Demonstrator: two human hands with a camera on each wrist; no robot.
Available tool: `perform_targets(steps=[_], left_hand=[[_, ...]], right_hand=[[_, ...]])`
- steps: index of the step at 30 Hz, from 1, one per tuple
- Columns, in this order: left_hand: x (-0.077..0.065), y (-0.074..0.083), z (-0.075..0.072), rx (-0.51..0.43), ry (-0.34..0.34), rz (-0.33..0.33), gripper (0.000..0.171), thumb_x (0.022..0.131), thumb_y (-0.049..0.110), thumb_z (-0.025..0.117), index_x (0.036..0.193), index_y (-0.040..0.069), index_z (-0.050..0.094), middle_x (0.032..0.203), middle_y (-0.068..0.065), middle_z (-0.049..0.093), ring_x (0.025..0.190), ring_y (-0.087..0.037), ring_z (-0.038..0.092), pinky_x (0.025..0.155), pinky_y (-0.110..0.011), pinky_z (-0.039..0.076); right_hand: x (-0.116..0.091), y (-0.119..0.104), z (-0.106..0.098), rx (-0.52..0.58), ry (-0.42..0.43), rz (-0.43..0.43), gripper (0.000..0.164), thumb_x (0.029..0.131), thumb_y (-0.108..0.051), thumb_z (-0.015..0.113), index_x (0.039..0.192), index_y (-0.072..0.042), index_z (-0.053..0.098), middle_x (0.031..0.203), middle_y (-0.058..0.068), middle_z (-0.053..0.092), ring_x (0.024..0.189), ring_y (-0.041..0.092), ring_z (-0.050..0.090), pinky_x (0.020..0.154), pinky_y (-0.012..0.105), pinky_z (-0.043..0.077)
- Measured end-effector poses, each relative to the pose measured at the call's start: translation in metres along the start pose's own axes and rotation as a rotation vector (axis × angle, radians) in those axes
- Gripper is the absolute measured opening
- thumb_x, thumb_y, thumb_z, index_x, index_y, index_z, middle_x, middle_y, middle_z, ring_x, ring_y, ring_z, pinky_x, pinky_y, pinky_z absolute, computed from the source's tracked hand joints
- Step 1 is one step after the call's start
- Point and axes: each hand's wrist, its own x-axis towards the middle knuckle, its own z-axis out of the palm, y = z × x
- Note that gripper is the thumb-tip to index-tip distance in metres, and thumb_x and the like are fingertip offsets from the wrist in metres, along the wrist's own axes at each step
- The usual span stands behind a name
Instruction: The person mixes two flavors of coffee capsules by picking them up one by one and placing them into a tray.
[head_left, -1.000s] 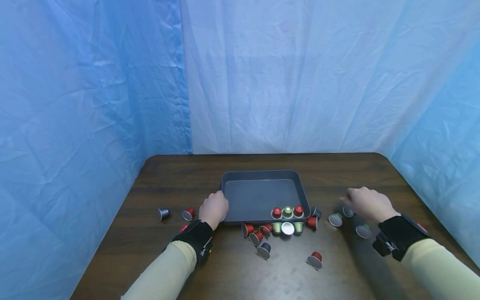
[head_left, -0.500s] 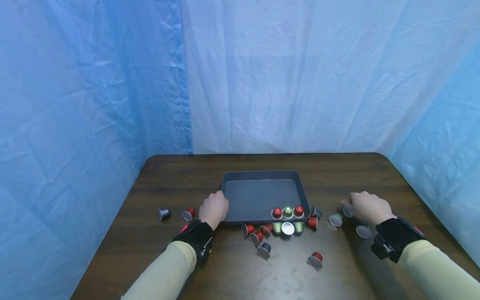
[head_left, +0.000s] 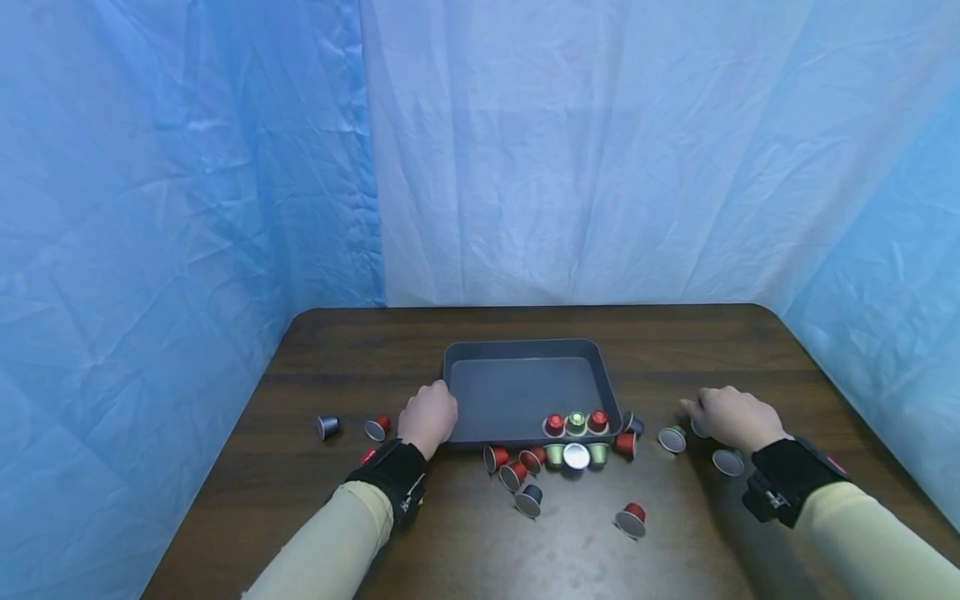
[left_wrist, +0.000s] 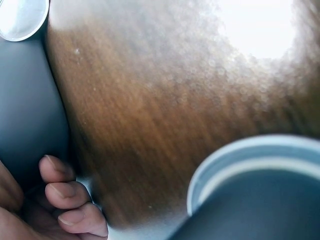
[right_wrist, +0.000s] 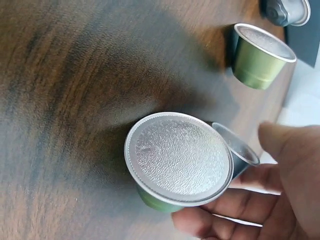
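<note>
Beside the front left corner of a dark grey baking tray (head_left: 525,387), my left hand (head_left: 429,417) grips the tray's side. The left wrist view has its curled fingers (left_wrist: 62,190) against the tray wall. On the table to the right, my right hand (head_left: 735,417) reaches over several coffee capsules. In the right wrist view, a silver-lidded green capsule (right_wrist: 180,157) lies in front of its fingers, partly hiding a dark capsule (right_wrist: 240,150) between thumb and fingers. The thumb stands apart from that dark capsule's rim. Another green capsule (right_wrist: 262,60) lies farther off.
Two red capsules and one green capsule (head_left: 575,423) stand at the tray's front right. Along its front edge lie red capsules (head_left: 513,476), green ones and a white-lidded one (head_left: 575,457). A dark capsule (head_left: 327,427) lies far left. Blue sheets (head_left: 525,150) hang behind the wooden table.
My right hand has lowered slightly toward the capsules at the right and stays nearly still in the last half second. The left hand and tray have not moved.
</note>
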Motion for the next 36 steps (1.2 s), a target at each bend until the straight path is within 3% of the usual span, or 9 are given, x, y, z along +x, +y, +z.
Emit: perform_targets(steps=[6,15,23,36], left_hand=[[-0.0015,0.0,-0.0002,0.005,-0.004,0.004,0.029,0.106,0.023,0.052,0.122,0.001,0.062,0.103,-0.015,0.068,0.089,-0.031,0.067,0.08,-0.052,0.057],[-0.0009,0.0003,-0.0006,0.0,-0.003,0.001,0.028,0.106,0.023,0.053,0.12,0.001,0.063,0.1,-0.014,0.067,0.085,-0.03,0.066,0.078,-0.05,0.057],[-0.0028,0.0012,-0.0018,0.001,-0.009,0.005,0.028,0.106,0.022,0.052,0.12,0.0,0.062,0.098,-0.014,0.066,0.083,-0.029,0.065,0.077,-0.05,0.057],[-0.0018,0.0009,-0.0004,-0.004,-0.009,-0.003,0.03,0.106,0.022,0.053,0.123,0.0,0.062,0.105,-0.016,0.068,0.089,-0.032,0.067,0.083,-0.054,0.057]], right_hand=[[0.0022,0.001,-0.0001,-0.003,-0.019,0.007,0.034,0.104,-0.025,0.058,0.105,0.008,0.066,0.077,0.01,0.062,0.069,0.026,0.058,0.063,0.045,0.051],[-0.0001,0.0002,0.0024,0.023,0.023,-0.03,0.028,0.098,-0.026,0.067,0.086,-0.002,0.062,0.068,0.006,0.052,0.06,0.021,0.05,0.055,0.034,0.04],[0.0008,0.0,0.005,0.021,0.07,-0.103,0.026,0.091,-0.023,0.076,0.087,-0.002,0.062,0.07,0.005,0.054,0.062,0.021,0.05,0.056,0.034,0.042],[0.0066,-0.0023,-0.0023,0.081,-0.011,-0.065,0.014,0.089,-0.006,0.076,0.09,0.002,0.065,0.076,0.008,0.059,0.067,0.022,0.054,0.06,0.035,0.045]])
